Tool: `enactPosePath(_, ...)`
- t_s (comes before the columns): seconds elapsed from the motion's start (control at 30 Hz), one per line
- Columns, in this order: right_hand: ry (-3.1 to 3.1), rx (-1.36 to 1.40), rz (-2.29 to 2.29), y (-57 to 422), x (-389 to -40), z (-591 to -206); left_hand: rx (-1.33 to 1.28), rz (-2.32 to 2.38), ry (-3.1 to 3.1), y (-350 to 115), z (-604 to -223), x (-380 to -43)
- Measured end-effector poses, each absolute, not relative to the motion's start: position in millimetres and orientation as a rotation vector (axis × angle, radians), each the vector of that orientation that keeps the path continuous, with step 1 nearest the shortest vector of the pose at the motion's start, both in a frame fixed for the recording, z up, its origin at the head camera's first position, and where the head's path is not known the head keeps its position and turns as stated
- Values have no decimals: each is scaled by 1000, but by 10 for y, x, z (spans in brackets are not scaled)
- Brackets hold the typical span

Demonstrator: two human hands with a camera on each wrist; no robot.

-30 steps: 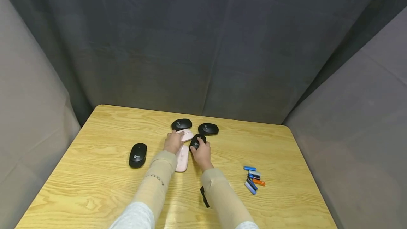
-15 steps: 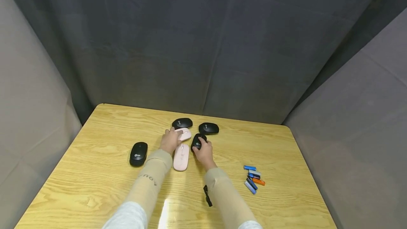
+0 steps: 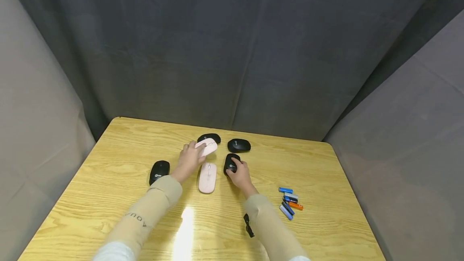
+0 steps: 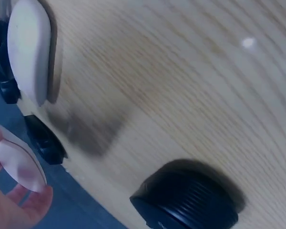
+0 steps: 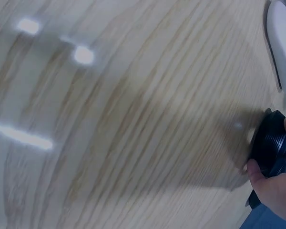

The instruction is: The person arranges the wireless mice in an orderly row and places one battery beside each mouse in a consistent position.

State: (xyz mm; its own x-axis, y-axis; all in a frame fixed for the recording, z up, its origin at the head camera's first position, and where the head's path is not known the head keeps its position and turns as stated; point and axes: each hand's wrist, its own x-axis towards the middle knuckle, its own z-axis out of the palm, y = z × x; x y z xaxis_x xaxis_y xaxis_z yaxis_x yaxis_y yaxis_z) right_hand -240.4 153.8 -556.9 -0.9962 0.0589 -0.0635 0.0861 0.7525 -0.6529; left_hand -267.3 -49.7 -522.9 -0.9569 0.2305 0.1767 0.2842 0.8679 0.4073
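Note:
A pale pink computer mouse [image 3: 208, 147] is held between the thumb and fingers of my left hand [image 3: 189, 159]; the left wrist view shows this pink mouse [image 4: 21, 164] raised off the table. My right hand [image 3: 241, 176] grips a black mouse [image 3: 231, 163] by its sides, low at the tabletop. Between the two hands, a second pink mouse [image 3: 207, 177] lies on the wood. Behind the lifted one, a black mouse [image 3: 212, 136] is partly covered. Another black mouse [image 3: 239, 145] sits beyond my right hand.
One more black mouse [image 3: 158, 171] lies left of my left forearm. Several batteries [image 3: 290, 202] in blue, silver and orange are bunched at the right. A small black strap [image 3: 248, 225] shows beside the right sleeve. Dark curtains [image 3: 232, 51] hang behind the wooden table [image 3: 319, 172].
My left hand has lifted the pink mouse and shifted it slightly left and back. My right hand has slid its black mouse a little to the right.

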Motion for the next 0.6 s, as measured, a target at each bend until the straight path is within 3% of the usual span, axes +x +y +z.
enactPosePath(0.6, 2926, 95, -1098, 1900, -2223, -5642, -295, -535, -2703, -1087, -5242, -1943)
